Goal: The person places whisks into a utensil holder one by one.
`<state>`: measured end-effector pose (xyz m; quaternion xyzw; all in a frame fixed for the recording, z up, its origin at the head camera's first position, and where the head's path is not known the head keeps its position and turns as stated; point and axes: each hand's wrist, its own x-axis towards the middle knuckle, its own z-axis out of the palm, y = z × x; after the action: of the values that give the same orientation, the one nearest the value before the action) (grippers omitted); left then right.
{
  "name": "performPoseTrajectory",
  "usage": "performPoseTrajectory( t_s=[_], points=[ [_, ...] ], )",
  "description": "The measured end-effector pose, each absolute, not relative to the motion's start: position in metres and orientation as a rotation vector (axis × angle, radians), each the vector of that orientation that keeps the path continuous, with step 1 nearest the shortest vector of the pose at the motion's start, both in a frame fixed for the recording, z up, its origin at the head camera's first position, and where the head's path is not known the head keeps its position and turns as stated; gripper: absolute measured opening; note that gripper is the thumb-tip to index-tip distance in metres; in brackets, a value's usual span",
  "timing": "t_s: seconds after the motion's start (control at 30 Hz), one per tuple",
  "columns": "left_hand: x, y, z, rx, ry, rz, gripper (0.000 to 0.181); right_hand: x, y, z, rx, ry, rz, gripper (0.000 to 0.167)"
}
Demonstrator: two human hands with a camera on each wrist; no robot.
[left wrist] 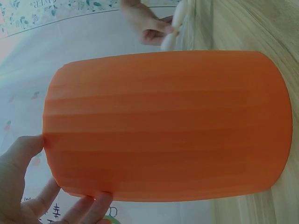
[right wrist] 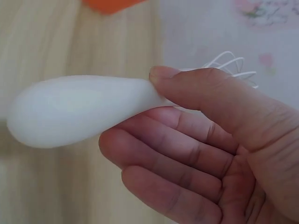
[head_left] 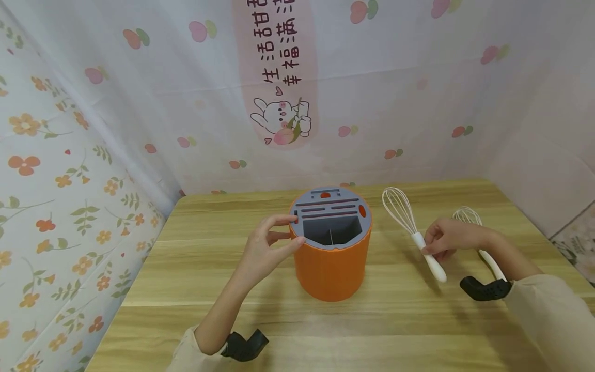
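Steadying side: the rim of the holder [head_left: 331,274] is gripped at its left by the thumb and fingers of the left hand [head_left: 267,245]; light, even pressure would probably serve best, so that no tipping is caused.
Holder: stood upright on the wood-grained worktop [head_left: 372,341]; its round orange wall is faintly ribbed, its grey top cut with narrow slots and one wide, divided well; plastic is suggested.
Whisk [head_left: 419,239]: held just right of the holder, seemingly raised; thin white wires are bowed into a balloon, and the smooth handle is swollen towards its rounded end.
Pinching side: the handle's slim part is grasped between thumb and fingers of the right hand [head_left: 448,235]; the wires are best guarded from knocks.
Second whisk [head_left: 494,264]: laid at far right, its middle hidden; likewise white and wire-looped.
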<state>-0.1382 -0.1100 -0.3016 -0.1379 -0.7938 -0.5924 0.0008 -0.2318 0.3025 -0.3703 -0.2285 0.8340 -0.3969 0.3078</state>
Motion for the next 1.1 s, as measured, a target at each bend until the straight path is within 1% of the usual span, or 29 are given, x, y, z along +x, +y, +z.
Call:
performPoseTrajectory(
  t_s=[0.2, 0.4, 0.63, 0.9, 1.1],
  points=[
    [-0.138, -0.11, -0.301, -0.429, -2.498, -1.857, 0.04, -0.224, 0.284, -0.334, -0.694, 2.287, -1.036, 0.017],
    [-0.139, -0.112, -0.303, -0.431, -2.5, -1.864, 0.04, -0.215, 0.263, -0.297, -0.876, 2.465, -0.911, 0.011],
    [-0.139, -0.114, -0.305, -0.445, -2.485, -1.866, 0.039, -0.204, 0.23, -0.254, -1.035, 2.589, -0.774, 0.01],
    [-0.139, -0.113, -0.305, -0.442, -2.482, -1.87, 0.039, -0.2, 0.188, -0.227, -1.211, 2.596, -0.755, 0.007],
    [-0.14, -0.112, -0.303, -0.469, -2.472, -1.863, 0.039, -0.199, 0.156, -0.217, -1.335, 2.501, -0.84, 0.005]
  ],
)
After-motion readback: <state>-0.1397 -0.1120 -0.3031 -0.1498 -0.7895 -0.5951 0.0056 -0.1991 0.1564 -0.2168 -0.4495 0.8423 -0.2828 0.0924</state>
